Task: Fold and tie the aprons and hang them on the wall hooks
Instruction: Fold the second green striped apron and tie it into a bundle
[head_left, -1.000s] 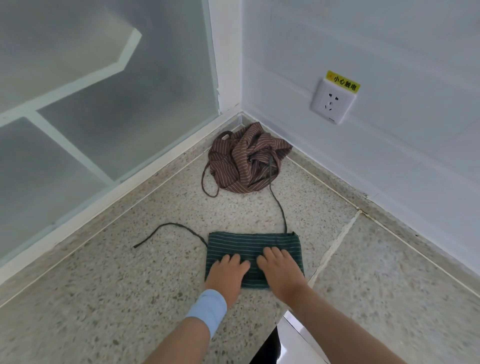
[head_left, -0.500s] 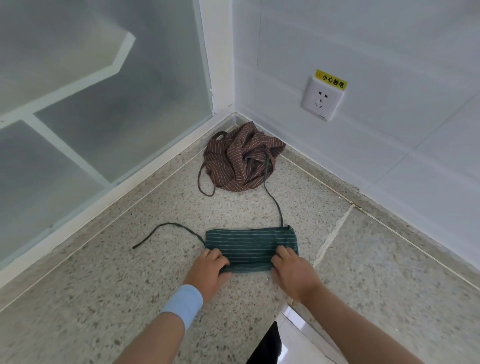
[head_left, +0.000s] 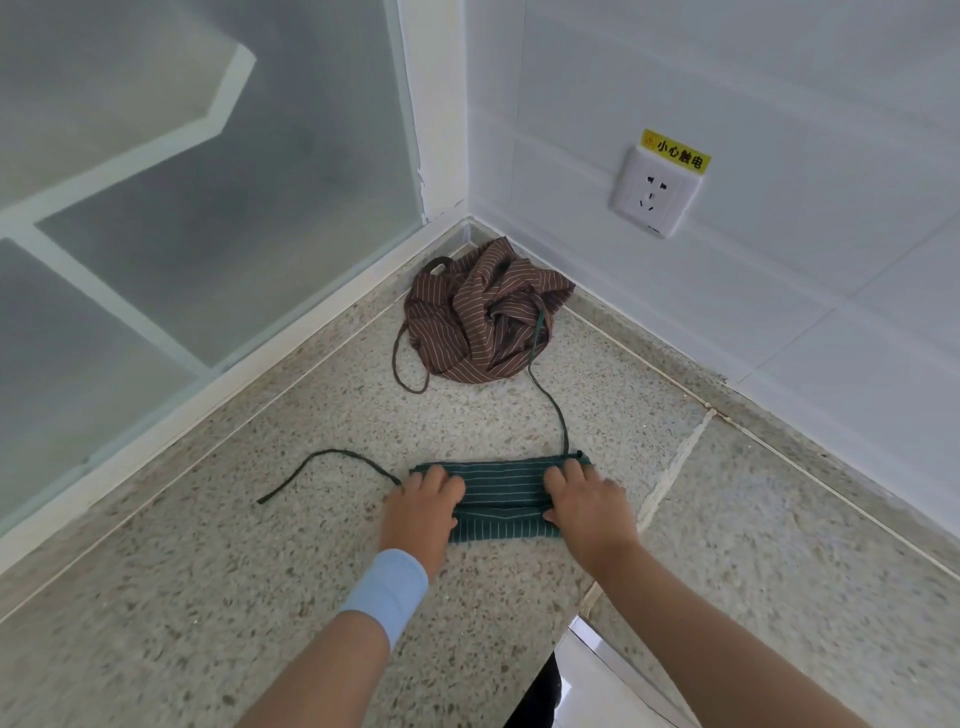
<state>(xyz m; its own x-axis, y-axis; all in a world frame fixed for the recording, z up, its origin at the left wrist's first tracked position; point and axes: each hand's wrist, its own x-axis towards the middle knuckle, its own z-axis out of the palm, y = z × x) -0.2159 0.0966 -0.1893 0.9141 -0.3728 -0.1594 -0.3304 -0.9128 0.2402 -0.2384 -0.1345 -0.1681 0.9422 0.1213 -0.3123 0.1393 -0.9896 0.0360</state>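
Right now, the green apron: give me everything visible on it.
The green apron is dark green cloth with thin pale stripes, folded into a narrow band flat on the speckled floor. The left hand and right hand press its two ends. One dark tie trails left across the floor; another tie runs from the right corner up onto the crumpled brown apron.

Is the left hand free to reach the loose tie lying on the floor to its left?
Probably yes: the tie lies on bare floor beside the left hand, nothing between, though that hand now grips the green apron.
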